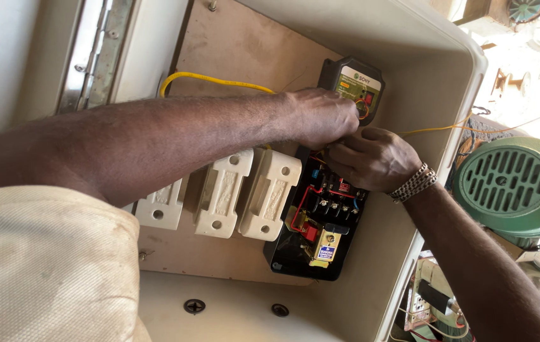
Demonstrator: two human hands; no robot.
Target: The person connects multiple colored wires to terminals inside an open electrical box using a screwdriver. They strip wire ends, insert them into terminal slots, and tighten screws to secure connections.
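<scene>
Cream sleeve (42,266) filled the foreground; both hands, left hand (321,117) and right hand (371,158), were curled shut, pinching thin wires (362,107) between the small dark module (355,85) and the black contactor (317,228).

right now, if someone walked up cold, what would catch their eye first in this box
Both hands meet in the middle of the open cream enclosure: the left hand and the right hand, which wears a metal bracelet, work at wires between a small dark module and a black contactor. Left of that sit three white fuse blocks; a green motor housing stands outside, right.

Yellow wire (213,78); 3 cream fuse blocks (219,193); green motor (517,183).
</scene>
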